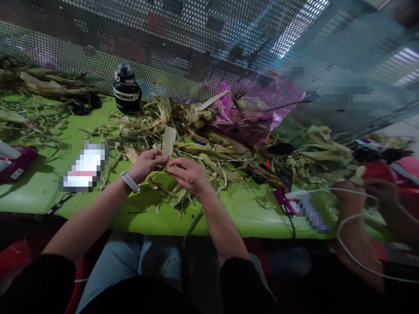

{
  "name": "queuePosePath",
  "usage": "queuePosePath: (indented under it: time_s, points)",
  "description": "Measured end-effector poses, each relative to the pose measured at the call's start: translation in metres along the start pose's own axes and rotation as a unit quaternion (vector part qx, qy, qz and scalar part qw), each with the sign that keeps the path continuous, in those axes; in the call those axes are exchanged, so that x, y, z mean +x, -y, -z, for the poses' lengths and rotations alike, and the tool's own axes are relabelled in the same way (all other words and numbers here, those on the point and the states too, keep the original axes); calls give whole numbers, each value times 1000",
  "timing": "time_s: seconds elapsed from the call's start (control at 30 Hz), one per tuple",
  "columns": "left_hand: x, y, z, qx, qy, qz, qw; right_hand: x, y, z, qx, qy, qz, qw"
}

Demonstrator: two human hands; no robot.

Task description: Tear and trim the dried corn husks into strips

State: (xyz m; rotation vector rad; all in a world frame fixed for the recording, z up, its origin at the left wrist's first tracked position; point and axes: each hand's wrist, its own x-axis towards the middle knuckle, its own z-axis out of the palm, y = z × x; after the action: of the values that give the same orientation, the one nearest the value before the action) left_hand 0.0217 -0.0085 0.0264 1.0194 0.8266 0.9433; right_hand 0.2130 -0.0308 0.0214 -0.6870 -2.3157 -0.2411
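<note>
A pale, flat strip of corn husk [169, 141] stands upright between my two hands. My left hand [149, 163], with a light watch band on its wrist, pinches the strip low on its left side. From the other side my right hand [190, 174] has thumb and finger pressed together at the strip's lower end. Heaps of dried corn husks [209, 152] and torn shreds lie just behind and beneath the hands on the green table [131, 220].
A black bottle [127, 89] stands at the back left. A blurred phone [85, 165] lies left of my arm. Behind the husks sits a pink plastic bag [258, 113] against a perforated metal screen [196, 56]. At right, another person's hands [352, 196] work near a white cable [340, 226].
</note>
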Motion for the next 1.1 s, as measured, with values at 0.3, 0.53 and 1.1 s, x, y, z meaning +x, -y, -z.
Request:
queuePosePath:
  time_s: [0.3,0.53,1.1]
  points:
    - [-1,-3,-1,17,-48,16,999,0,-4,-9,114,-48,-172,977]
    - [-1,0,-8,-17,-40,48,998,4,-2,-12,132,-73,-203,967]
    - [-4,-2,-3,-29,49,21,998,2,-11,-24,375,-121,-437,808]
